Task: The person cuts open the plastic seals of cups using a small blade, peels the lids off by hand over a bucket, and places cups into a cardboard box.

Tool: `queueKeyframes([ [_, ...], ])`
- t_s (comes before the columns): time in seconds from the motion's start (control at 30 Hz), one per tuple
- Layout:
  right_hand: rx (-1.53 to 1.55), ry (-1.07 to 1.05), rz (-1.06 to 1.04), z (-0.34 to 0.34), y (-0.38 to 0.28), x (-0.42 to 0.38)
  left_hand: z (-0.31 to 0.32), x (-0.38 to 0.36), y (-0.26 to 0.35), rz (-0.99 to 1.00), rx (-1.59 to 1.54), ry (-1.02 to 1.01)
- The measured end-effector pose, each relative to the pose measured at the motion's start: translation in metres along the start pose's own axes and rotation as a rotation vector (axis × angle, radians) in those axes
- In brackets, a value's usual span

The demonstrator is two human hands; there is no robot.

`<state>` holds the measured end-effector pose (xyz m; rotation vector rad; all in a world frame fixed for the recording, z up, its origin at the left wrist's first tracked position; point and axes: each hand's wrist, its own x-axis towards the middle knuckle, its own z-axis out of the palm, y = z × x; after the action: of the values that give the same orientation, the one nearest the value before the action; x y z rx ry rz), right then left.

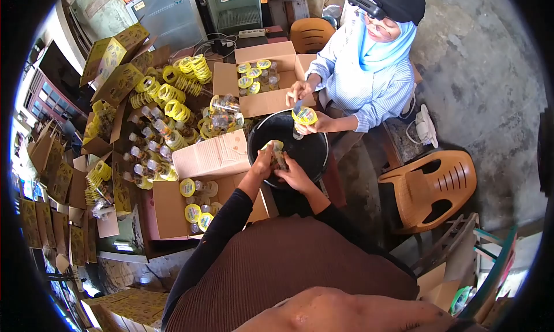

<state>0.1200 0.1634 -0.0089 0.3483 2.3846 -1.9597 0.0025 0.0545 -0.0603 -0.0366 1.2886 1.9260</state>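
Observation:
Over a black bucket point(318, 166), my left hand point(262, 163) and my right hand point(295, 176) are closed around a small clear plastic container point(278, 153) with yellowish colouring at its top. My fingers hide much of it. Left of my left hand lies an open cardboard box point(168, 208) with several yellow-lidded clear containers point(192, 213) in it. Across the bucket, a co-worker's hand point(326, 123) holds another yellow-lidded container point(304, 116). The co-worker's other hand point(300, 91) holds a small grey-blue tool against its lid.
Behind stands a second open box point(262, 105) with yellow-lidded containers. Stacked yellow rings point(201, 69) and clear bottles point(164, 130) crowd the left. An orange-brown plastic chair point(430, 185) stands at the right. Cardboard boxes point(60, 185) line the far left.

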Motion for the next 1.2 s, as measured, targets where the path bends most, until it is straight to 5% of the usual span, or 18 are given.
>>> queueKeyframes([
  [0.17,0.044,0.143,-0.055,-0.014,0.005,-0.005,-0.009,0.004,-0.008,0.096,0.283,0.108],
  [0.23,-0.204,0.351,-0.387,-0.016,-0.001,-0.006,-0.009,0.003,-0.009,0.09,0.384,0.188],
  [0.3,-0.356,0.376,-0.466,-0.025,-0.012,-0.018,0.0,-0.009,-0.012,0.458,0.782,0.406],
  [0.57,-0.325,0.346,-0.392,-0.034,-0.036,-0.046,0.008,-0.052,0.004,0.894,1.18,0.221],
  [0.63,-0.466,0.206,-0.447,-0.041,-0.026,-0.046,0.006,-0.06,0.004,0.811,1.151,0.199],
  [0.73,-0.383,0.427,-0.465,-0.035,-0.035,-0.049,0.007,-0.071,0.005,0.839,1.221,0.066],
  [0.83,-0.47,0.226,-0.414,-0.042,-0.03,-0.046,0.014,-0.083,0.008,0.884,1.213,-0.024],
  [0.87,-0.417,0.31,-0.427,-0.039,-0.03,-0.046,0.014,-0.085,0.008,0.825,1.229,-0.081],
  [1.2,-0.496,0.254,-0.456,-0.028,-0.049,-0.054,0.027,-0.103,0.009,0.918,1.26,-0.051],
])
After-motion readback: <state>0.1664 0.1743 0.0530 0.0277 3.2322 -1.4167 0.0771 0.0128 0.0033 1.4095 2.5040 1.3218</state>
